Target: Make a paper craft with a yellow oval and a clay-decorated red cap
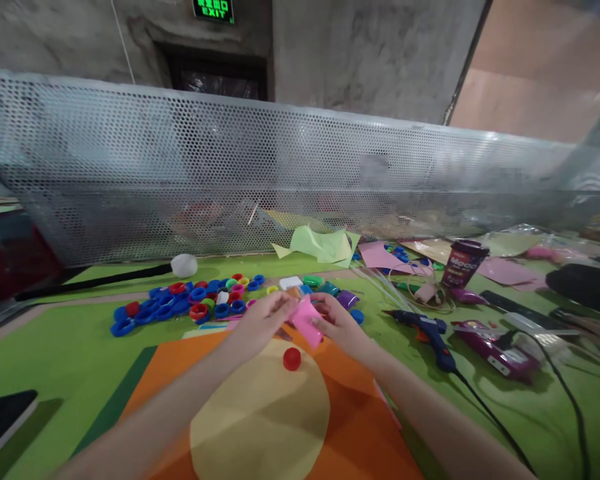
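Between my two hands is a small shiny pink packet (307, 321), held up over the paper. My left hand (269, 316) pinches its left upper edge, and my right hand (336, 323) grips its right side with the fingers closed. Just below them a red bottle cap (292, 359) lies on a pale yellow paper oval (260, 413). The oval rests on an orange sheet (365, 427). Behind my hands are more small packets, one green (312, 281) and one purple (347, 299). What is inside the pink packet cannot be made out.
Many coloured bottle caps (165, 305) lie left of my hands. To the right are a blue glue gun (425, 330) with its cord, a magenta device (497, 350) and a dark cup (464, 263). A perforated metal screen (300, 167) stands behind. Another person's hand (593, 333) shows far right.
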Motion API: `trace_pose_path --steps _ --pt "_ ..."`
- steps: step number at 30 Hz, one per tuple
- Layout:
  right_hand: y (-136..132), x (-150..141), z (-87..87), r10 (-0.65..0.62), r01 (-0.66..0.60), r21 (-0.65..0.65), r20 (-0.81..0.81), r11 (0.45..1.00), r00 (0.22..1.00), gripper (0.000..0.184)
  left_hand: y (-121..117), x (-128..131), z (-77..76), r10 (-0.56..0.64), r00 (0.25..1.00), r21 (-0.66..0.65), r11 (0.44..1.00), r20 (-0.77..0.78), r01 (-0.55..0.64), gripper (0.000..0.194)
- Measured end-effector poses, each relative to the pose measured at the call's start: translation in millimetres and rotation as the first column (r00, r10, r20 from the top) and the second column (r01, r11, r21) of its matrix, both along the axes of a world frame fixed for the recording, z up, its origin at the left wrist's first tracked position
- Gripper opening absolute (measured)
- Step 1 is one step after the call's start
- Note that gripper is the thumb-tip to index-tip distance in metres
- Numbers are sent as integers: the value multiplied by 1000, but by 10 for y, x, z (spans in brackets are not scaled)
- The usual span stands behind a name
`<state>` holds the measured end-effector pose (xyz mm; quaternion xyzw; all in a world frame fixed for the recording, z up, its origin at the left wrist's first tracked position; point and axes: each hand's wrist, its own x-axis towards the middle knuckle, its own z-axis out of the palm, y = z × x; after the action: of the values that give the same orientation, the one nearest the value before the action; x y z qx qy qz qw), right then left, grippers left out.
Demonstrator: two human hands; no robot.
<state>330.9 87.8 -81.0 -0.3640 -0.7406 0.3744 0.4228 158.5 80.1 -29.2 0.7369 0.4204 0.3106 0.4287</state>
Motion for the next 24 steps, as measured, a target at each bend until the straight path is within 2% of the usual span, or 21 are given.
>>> trace_pose_path --steps 4,8,11,14,18,21,22,24 --pt "-154 -14 152 64 -65 -33 -24 997 998 30 -172 -193 59 -97 995 -133 986 32 101 26" --pt "-305 -82 213 138 -138 -55 1 989 990 24 -355 -350 -34 -176 981 -232 954 85 192 25" --pt "-355 -124 198 148 -145 -45 55 988 988 20 -423 -413 -151 -172 982 -272 944 75 186 24" --pt "-384 -149 178 108 -110 -2 175 994 979 17 -461 -455 -263 -117 993 -271 956 13 117 21" --pt "-429 -198 159 -67 28 161 244 987 967 25 -547 -493 -329 -78 996 -272 960 -43 63 22" --pt "-510 -275 141 -216 145 324 196 935 956 15 -628 -471 -330 -12 999 -256 967 -47 0 28" --pt "-547 -306 132 -223 133 390 196 911 955 12 -653 -452 -332 22 999 -237 971 -42 -31 28" --pt "-623 -366 112 -203 63 493 236 868 950 22 -697 -410 -342 75 997 -190 979 -16 -77 28"
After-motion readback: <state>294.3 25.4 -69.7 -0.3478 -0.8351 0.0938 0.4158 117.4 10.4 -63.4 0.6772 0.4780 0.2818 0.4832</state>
